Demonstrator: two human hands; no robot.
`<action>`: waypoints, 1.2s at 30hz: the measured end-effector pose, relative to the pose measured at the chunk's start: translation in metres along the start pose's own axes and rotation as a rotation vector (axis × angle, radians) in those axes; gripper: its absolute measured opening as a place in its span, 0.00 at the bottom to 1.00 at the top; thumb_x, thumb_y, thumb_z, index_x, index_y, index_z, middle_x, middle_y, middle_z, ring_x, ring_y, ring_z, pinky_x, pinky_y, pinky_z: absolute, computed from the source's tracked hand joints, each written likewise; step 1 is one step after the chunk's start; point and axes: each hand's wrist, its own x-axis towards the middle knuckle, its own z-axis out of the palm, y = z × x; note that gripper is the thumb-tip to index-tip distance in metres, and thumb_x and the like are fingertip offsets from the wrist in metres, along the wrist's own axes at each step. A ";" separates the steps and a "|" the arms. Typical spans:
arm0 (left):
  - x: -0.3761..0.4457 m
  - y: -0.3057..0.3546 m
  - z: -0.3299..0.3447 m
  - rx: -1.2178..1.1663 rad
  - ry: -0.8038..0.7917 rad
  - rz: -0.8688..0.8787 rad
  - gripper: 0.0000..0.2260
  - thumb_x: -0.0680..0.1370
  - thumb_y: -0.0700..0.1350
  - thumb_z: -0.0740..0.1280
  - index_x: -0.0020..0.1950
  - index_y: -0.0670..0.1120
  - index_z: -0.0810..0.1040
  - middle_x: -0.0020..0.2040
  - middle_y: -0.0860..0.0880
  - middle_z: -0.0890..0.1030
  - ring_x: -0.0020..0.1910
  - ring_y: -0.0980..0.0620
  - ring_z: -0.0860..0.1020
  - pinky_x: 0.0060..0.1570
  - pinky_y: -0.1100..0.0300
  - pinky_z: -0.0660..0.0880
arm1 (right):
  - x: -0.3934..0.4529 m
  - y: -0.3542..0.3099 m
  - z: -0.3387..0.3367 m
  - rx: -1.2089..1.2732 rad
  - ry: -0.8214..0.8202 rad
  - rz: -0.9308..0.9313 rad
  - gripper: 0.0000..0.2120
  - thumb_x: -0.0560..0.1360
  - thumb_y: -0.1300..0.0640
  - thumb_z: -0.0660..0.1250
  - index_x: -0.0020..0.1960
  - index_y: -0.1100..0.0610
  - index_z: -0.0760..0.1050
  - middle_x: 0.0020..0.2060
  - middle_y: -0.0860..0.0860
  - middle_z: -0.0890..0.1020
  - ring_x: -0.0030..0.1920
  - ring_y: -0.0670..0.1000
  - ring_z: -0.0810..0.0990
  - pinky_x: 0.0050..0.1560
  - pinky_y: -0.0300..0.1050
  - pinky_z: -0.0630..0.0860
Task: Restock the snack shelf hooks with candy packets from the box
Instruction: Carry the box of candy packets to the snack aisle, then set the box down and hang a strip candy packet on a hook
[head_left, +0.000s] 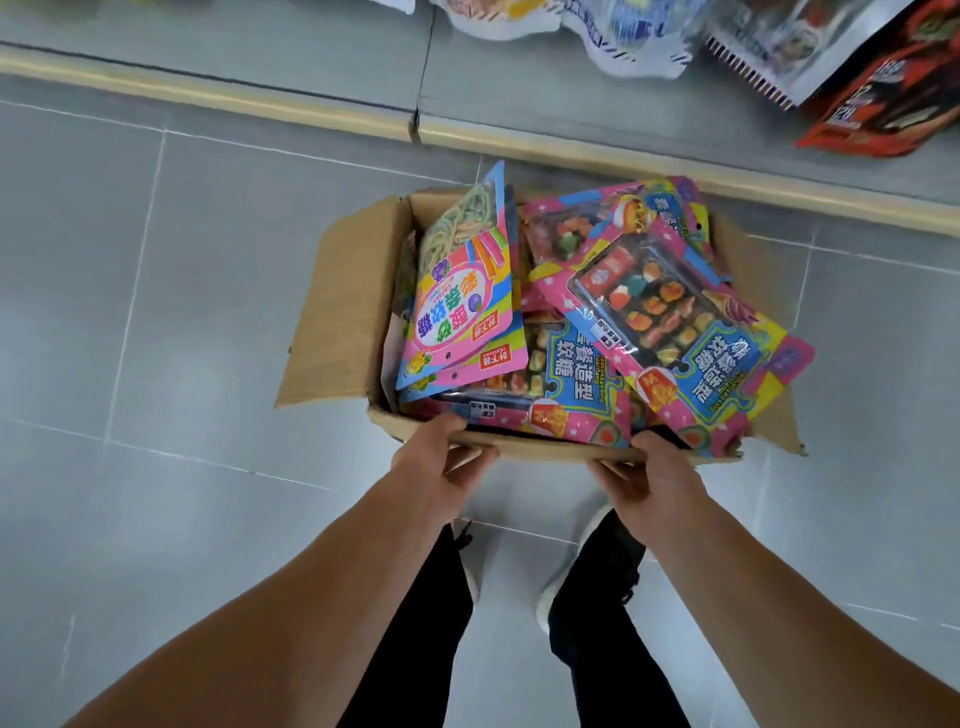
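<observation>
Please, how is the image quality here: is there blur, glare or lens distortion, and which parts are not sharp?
Head view: even, soft light with faint shadows; wide-angle bending curves the shelf edge; the hanging snack bags at the top are blurred; small glare spots lie on the clear window of the candy packet; the box, left hand and right hand are fairly sharp.

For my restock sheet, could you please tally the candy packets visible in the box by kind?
Pink packets of green-yellow noodle-shaped candy, standing at the left of the brown cardboard box: 2
Pink-and-blue packets with a clear window showing sushi-shaped gummies: at least 3
Total: at least 5; others may lie hidden underneath.
</observation>
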 end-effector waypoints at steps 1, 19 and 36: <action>0.012 -0.001 0.002 0.009 -0.001 0.011 0.14 0.73 0.37 0.70 0.58 0.38 0.75 0.52 0.35 0.81 0.51 0.36 0.82 0.34 0.54 0.81 | 0.011 0.002 0.001 0.019 -0.005 0.001 0.07 0.75 0.64 0.66 0.52 0.62 0.75 0.42 0.59 0.81 0.46 0.55 0.82 0.36 0.49 0.82; 0.122 -0.023 0.057 0.195 -0.094 0.064 0.09 0.76 0.33 0.65 0.56 0.38 0.74 0.47 0.39 0.82 0.44 0.42 0.82 0.42 0.48 0.83 | 0.124 0.000 -0.021 0.208 -0.074 -0.027 0.09 0.76 0.68 0.61 0.53 0.61 0.76 0.49 0.60 0.84 0.56 0.55 0.82 0.47 0.55 0.83; 0.087 -0.051 0.095 0.342 -0.119 0.047 0.15 0.76 0.39 0.70 0.61 0.38 0.74 0.52 0.40 0.79 0.38 0.43 0.84 0.42 0.49 0.83 | 0.088 -0.053 -0.041 0.119 -0.050 -0.022 0.06 0.75 0.61 0.68 0.52 0.62 0.77 0.49 0.57 0.80 0.48 0.55 0.84 0.47 0.51 0.83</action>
